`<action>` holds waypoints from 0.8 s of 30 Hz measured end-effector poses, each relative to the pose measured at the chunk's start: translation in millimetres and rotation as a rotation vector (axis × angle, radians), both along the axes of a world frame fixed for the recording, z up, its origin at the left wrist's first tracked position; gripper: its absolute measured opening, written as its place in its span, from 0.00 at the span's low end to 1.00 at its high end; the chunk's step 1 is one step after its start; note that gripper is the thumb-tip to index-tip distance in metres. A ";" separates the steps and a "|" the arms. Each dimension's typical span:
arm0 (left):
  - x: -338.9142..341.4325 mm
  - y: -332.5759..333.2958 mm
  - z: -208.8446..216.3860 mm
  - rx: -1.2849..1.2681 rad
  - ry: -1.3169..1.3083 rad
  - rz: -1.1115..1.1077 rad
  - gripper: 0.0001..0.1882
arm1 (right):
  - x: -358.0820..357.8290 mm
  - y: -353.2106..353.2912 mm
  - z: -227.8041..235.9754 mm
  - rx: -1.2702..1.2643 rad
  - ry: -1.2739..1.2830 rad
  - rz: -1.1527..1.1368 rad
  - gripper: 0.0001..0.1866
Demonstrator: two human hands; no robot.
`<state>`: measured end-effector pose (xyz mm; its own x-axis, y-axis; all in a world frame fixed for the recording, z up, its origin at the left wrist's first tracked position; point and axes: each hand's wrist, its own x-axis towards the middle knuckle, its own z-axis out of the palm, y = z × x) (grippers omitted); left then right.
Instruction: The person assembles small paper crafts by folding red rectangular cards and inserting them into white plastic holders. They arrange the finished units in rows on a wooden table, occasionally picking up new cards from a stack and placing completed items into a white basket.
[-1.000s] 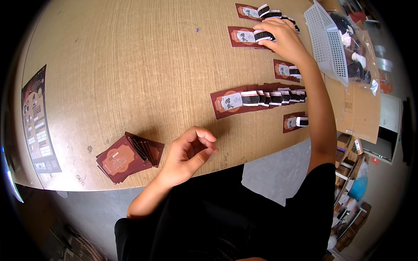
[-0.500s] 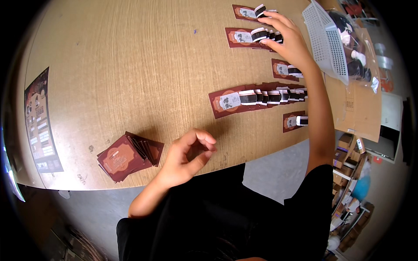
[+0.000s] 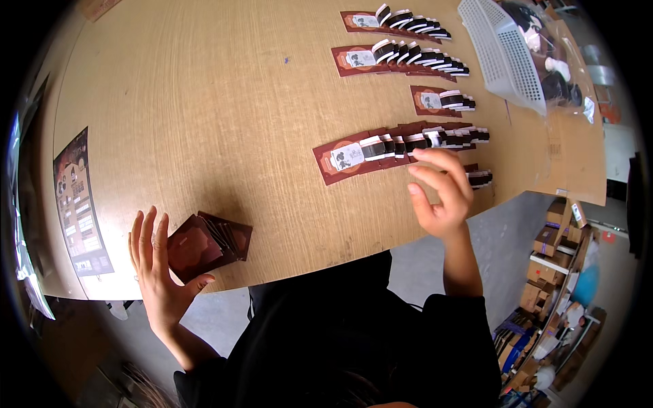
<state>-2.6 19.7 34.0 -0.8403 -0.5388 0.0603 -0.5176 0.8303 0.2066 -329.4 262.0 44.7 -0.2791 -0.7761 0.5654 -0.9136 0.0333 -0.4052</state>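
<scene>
My left hand (image 3: 163,285) is open at the left edge of a fanned pile of maroon cards (image 3: 197,246), thumb and fingers spread about its near corner. Whether it touches the pile I cannot tell. My right hand (image 3: 445,200) is open and seemingly empty, its fingers loosely bent beside a long overlapping row of maroon cards (image 3: 330,162). Curled black-and-white strips (image 3: 373,147) lie on that row. Farther back are a short row (image 3: 425,100) and two longer rows, one in the middle (image 3: 350,61) and one at the far edge (image 3: 354,22). My right hand partly hides the nearest row (image 3: 480,178).
A white perforated basket (image 3: 500,58) stands at the far right, beside a cardboard box (image 3: 568,160) with plastic-wrapped items. A dark printed sheet (image 3: 83,204) lies at the table's left. Shelves with small boxes (image 3: 547,241) stand beyond the right edge.
My left hand has moved left to the pile, and its fingers have spread. My right hand has come back from the far rows toward me, uncovering them. The view has shifted slightly.
</scene>
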 end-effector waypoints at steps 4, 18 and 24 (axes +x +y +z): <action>-0.5 4.8 8.6 0.157 -0.017 0.093 0.50 | 12.9 0.9 -14.8 -0.059 -0.074 -0.032 0.12; 4.4 10.3 14.0 0.298 0.099 0.131 0.38 | 40.7 -15.6 -41.5 -0.094 -0.229 0.060 0.10; 4.8 10.9 21.9 0.268 0.144 0.126 0.40 | 45.7 -25.1 -40.8 -0.058 -0.229 0.119 0.11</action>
<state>2.2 30.6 55.9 -0.7588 -0.6511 0.0160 -0.5625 0.6676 0.4878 -283.7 236.9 3.9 -0.3134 -0.7792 0.5429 -0.7939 -0.0987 -0.6000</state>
